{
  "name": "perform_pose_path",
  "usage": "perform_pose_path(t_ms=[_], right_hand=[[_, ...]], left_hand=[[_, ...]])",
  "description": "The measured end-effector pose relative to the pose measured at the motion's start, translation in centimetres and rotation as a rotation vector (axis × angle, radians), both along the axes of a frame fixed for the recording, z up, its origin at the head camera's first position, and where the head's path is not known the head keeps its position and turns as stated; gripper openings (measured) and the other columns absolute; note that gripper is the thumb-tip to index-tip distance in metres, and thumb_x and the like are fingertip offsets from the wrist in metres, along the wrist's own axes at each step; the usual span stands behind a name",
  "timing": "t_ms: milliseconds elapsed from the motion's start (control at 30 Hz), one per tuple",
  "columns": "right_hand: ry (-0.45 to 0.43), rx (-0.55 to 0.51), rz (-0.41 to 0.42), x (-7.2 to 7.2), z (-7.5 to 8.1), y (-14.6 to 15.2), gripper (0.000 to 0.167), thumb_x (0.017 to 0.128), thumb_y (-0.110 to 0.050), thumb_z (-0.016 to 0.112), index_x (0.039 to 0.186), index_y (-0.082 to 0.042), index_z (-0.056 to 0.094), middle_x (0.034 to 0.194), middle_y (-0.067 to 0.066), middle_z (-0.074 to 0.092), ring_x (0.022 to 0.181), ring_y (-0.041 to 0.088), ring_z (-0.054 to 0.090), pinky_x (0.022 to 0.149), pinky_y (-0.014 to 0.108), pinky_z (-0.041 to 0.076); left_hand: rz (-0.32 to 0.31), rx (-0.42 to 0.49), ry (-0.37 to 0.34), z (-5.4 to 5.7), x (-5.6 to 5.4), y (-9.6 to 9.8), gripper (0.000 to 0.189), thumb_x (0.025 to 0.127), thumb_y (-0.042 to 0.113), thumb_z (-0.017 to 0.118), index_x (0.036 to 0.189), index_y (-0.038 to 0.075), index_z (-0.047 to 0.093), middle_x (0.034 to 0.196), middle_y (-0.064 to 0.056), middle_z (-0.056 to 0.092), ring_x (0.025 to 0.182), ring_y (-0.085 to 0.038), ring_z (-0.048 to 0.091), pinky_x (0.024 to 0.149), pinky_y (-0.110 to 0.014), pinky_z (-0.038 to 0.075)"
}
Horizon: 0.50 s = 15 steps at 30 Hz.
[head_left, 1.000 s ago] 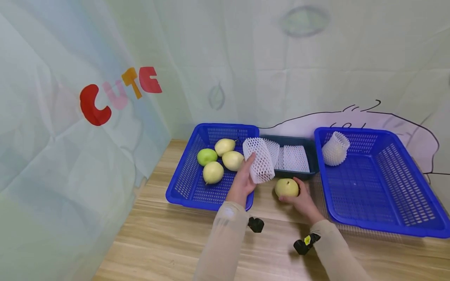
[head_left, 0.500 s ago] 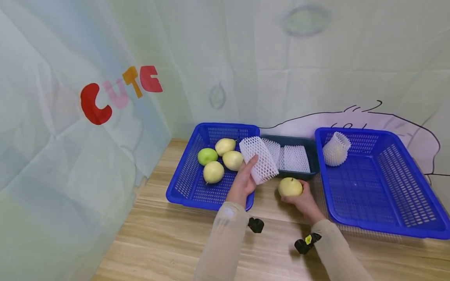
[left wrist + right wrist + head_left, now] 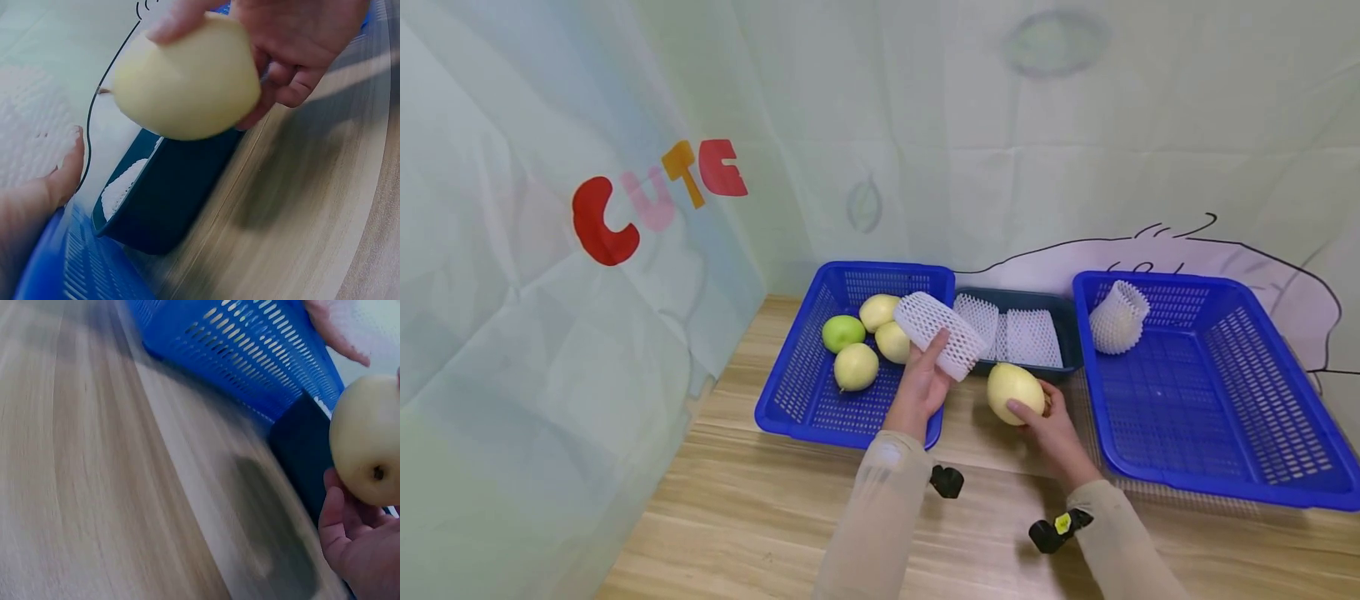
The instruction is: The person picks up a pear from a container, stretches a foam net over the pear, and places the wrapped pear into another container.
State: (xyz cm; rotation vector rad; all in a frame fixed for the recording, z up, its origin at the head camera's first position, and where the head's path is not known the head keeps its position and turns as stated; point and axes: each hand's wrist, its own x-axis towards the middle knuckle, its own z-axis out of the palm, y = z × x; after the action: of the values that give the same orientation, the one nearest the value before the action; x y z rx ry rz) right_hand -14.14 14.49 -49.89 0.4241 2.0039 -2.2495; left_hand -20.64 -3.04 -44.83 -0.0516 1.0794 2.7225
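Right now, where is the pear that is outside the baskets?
In the head view, the right hand holds the pear above the table, near the dark tray, between the two blue baskets.

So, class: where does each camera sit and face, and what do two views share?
Head: on the head, facing forward and down at the wood-grain table; left hand, right hand, beige sleeves show.
Left wrist: on that wrist, facing the round pale-yellow pear; both hands partly show.
Right wrist: on that wrist, facing table and pear; both hands partly show.
Both wrist views share the pear.
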Motion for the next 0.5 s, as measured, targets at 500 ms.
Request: perform_pose_path(t_ms=[500], right_hand=[[0.046,-0.186,0.058,0.2,2.0,-1.7,0.051,0.09,-0.01,0.054,0.129,-0.005,0.022,0.116,0.011,0.041,0.079,0.006,0.054,0.07,0.024,0.044]], left_hand=[[0.038,-0.025,0.101,-0.3,0.0,0.4,0.062,0.092,-0.004,0.047,0.141,0.02,0.019,0.135,-0.015,0.042,0.122,-0.03,0.044,0.102,-0.04,0.034]])
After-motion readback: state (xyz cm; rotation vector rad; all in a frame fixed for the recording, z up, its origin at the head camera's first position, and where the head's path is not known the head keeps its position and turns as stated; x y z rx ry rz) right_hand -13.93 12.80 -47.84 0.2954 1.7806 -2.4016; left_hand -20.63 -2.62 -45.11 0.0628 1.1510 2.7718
